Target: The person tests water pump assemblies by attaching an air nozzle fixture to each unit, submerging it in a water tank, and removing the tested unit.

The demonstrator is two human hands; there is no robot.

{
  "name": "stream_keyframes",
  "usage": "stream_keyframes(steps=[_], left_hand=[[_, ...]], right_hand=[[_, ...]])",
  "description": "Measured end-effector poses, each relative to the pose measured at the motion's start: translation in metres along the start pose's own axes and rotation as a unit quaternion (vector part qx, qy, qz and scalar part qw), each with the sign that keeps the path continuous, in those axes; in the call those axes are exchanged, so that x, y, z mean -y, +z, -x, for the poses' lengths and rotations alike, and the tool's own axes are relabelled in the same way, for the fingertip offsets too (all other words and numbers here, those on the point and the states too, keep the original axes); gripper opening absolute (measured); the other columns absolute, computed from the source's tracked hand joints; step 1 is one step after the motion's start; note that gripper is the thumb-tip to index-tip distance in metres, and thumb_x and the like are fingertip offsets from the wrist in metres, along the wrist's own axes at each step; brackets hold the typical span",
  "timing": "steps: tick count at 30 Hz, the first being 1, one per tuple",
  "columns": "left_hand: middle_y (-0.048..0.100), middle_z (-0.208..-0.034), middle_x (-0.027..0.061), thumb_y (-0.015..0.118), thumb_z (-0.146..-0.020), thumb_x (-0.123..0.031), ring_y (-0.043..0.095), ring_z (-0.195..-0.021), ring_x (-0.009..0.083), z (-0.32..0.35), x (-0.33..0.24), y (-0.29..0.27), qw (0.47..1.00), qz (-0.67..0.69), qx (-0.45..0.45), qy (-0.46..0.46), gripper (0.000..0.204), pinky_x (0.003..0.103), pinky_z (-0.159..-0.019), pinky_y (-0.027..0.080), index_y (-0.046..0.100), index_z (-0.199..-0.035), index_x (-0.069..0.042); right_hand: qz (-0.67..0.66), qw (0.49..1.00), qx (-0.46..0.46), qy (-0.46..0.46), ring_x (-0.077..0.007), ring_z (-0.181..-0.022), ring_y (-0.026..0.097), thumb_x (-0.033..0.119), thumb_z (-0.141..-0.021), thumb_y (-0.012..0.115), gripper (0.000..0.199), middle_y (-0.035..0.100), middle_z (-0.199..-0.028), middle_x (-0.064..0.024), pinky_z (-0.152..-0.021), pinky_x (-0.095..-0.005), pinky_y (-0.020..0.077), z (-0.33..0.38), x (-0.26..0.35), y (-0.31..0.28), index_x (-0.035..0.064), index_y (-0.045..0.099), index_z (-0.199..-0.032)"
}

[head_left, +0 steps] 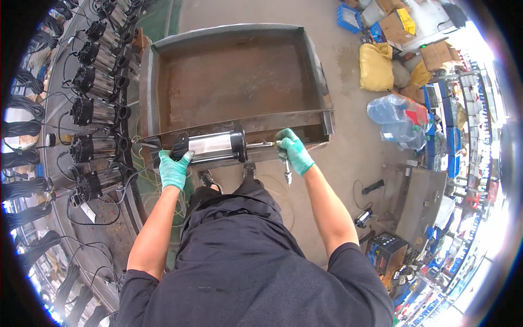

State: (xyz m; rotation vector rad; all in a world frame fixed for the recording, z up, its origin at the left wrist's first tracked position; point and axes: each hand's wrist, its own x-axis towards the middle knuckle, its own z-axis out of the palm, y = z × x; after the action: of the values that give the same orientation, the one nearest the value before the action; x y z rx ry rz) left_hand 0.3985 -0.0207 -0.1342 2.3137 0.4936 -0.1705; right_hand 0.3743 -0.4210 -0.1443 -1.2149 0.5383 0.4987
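Observation:
A silver cylinder with black end caps, like a motor or pump, lies level across the near edge of a metal trough. My left hand, in a green glove, grips its left black end cap. At the right end, my right hand, also gloved in green, is closed round a metal tool with a slim rod and a fitting hanging below the fist. The rod reaches toward the right black cap; whether it goes inside cannot be seen. My fingers hide most of the tool's body.
The rusty metal trough stands ahead. Many similar silver-and-black cylinders with cables line the bench at left. A yellow sack, clear plastic bags and boxes lie at right. A small device with a cord rests on the floor.

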Motion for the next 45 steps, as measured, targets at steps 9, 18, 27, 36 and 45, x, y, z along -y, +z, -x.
stream_keyframes(steps=[9, 18, 27, 36, 45], left_hand=[[0.072, -0.120, 0.0242, 0.091, -0.080, -0.035, 0.070, -0.109, 0.0385, 0.008, -0.006, 0.003, 1.000, 0.006, -0.022, -0.010, 0.068, 0.045, -0.097, 0.053, 0.058, -0.124, 0.005], [0.074, -0.104, 0.0194, 0.075, -0.099, -0.033, 0.072, -0.090, 0.0308, -0.035, 0.058, -0.025, 0.982, 0.130, -0.116, -0.076, 0.043, 0.041, -0.085, 0.057, 0.061, -0.123, 0.000], [0.062, -0.075, 0.0002, 0.080, -0.096, -0.041, 0.055, -0.054, 0.0149, -0.142, 0.103, -0.087, 0.725, 0.568, 0.024, -0.389, 0.029, 0.030, -0.042, 0.047, 0.064, -0.090, -0.017], [0.050, -0.069, -0.0018, 0.080, -0.094, -0.021, 0.046, -0.048, 0.0130, -0.149, 0.112, -0.055, 0.615, 0.664, -0.101, -0.413, 0.022, 0.028, -0.040, 0.041, 0.060, -0.084, -0.020], [0.056, -0.072, 0.0002, 0.062, -0.107, -0.015, 0.050, -0.048, 0.0099, -0.062, 0.086, -0.093, 0.878, 0.474, 0.028, -0.055, 0.010, 0.028, -0.039, 0.041, 0.054, -0.106, -0.009]], right_hand=[[0.692, 0.663, -0.284, 0.011, -0.0513, -0.104, 0.069, 0.034, -0.103, 0.056, 0.035, 0.072, -0.107, -0.0323, -0.090, -0.0560, 0.0563, -0.021, 0.072, -0.137, 0.0044, 0.058, -0.121], [0.716, 0.602, -0.353, -0.006, -0.0469, -0.099, 0.073, 0.050, -0.104, 0.053, 0.054, 0.076, -0.103, -0.0272, -0.086, -0.0565, 0.0567, -0.031, 0.078, -0.132, 0.0029, 0.052, -0.130], [0.450, 0.830, -0.150, -0.294, -0.0234, -0.097, 0.069, 0.027, -0.105, 0.068, 0.036, 0.075, -0.110, -0.0162, -0.090, -0.0380, 0.0554, 0.001, 0.054, 0.099, 0.0027, 0.063, -0.130], [0.594, 0.701, -0.223, -0.326, -0.0359, -0.101, 0.068, 0.018, -0.096, 0.070, 0.023, 0.073, -0.108, -0.0153, -0.089, -0.0460, 0.0554, -0.016, 0.035, 0.195, 0.0043, 0.070, -0.114], [0.599, 0.700, -0.245, -0.300, -0.0354, -0.099, 0.069, 0.021, -0.098, 0.066, 0.020, 0.074, -0.106, -0.0149, -0.088, -0.0455, 0.0558, -0.017, 0.034, 0.196, 0.0062, 0.072, -0.110]])
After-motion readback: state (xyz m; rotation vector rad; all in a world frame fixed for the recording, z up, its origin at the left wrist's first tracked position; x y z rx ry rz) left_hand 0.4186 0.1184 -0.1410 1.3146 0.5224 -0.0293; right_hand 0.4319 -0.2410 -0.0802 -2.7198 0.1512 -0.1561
